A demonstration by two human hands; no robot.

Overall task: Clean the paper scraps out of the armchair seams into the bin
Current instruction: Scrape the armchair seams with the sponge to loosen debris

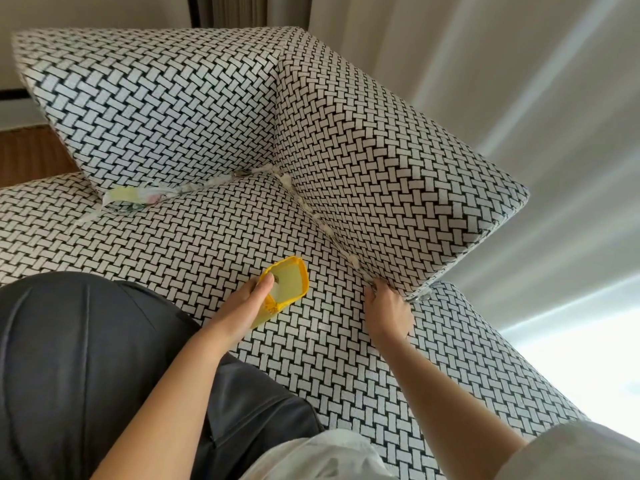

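The armchair (214,237) is covered in black-and-white woven-pattern fabric. White paper scraps (353,259) line the seam between the seat and the right armrest, and more scraps (256,173) fill the back corner. A larger pale-green and white paper piece (138,197) is wedged under the back cushion at left. My left hand (247,299) grips a small yellow bin (285,287), its opening tilted toward the seam. My right hand (388,306) has its fingertips dug into the front end of the right seam; whether they pinch a scrap is hidden.
My dark-clothed lap (86,358) fills the lower left, on the seat edge. The right armrest (398,174) rises steeply beside the seam. Pale curtains (536,81) hang to the right, and wooden floor (31,154) shows at far left.
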